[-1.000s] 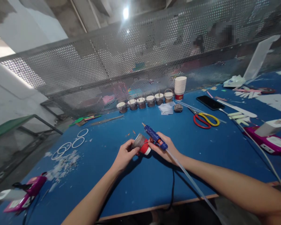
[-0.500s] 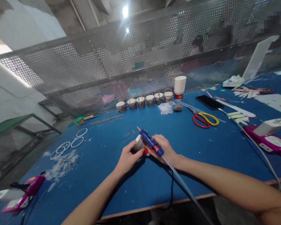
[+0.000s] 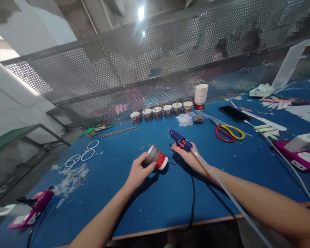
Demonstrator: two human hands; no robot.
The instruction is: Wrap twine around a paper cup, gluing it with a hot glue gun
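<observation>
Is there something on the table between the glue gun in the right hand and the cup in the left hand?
Nothing visible. The glue gun in the right hand and the cup in the left hand are apart, with only bare blue table between them.

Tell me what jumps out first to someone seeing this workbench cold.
Mid-table, the left hand grips a cup wrapped in grey twine, tipped on its side, while the right hand holds a blue glue gun just beside it, apart from the cup. Behind them, a row of finished cups lines the mesh fence, with a white cup stack at its right end. Red-and-yellow scissors lie to the right.
</observation>
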